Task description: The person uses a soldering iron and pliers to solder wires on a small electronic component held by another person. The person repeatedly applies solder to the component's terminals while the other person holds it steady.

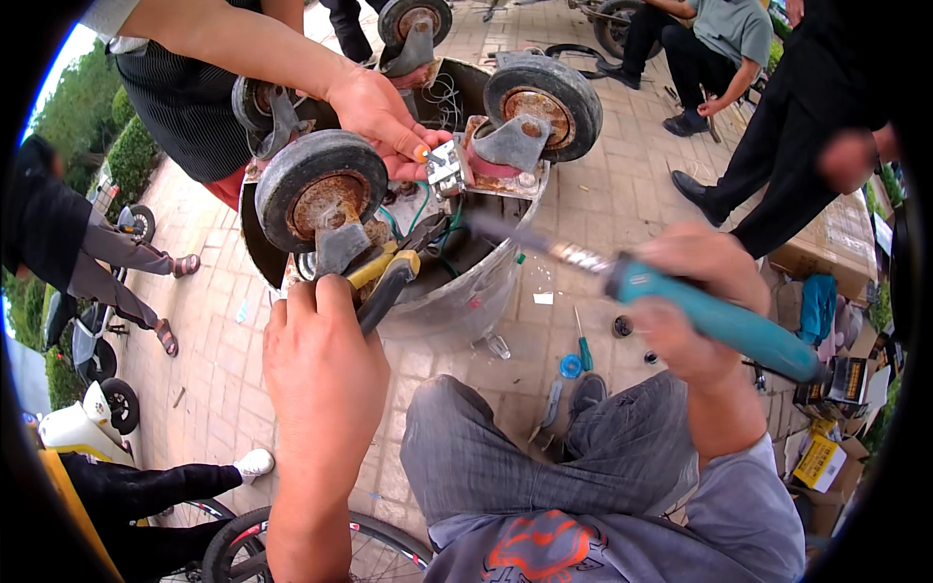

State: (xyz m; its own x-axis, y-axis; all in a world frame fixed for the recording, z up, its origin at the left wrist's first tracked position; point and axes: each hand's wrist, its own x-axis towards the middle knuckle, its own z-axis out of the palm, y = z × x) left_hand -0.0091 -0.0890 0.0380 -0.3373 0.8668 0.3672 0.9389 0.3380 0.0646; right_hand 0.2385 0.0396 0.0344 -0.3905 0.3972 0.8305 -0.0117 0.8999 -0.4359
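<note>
Grasping one pliers [408, 262] in left grip [326, 364], one blurred teal tool [724, 321] in right grip [695, 291], near four casters [326, 194], one part-hidden.

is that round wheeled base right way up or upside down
Upside down: the round base has its caster wheels pointing upward.

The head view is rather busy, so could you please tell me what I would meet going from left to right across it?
White scooter, left hand gripping pliers, small pale block, round blue item, right hand around a teal tool, large cardboard box.
</note>
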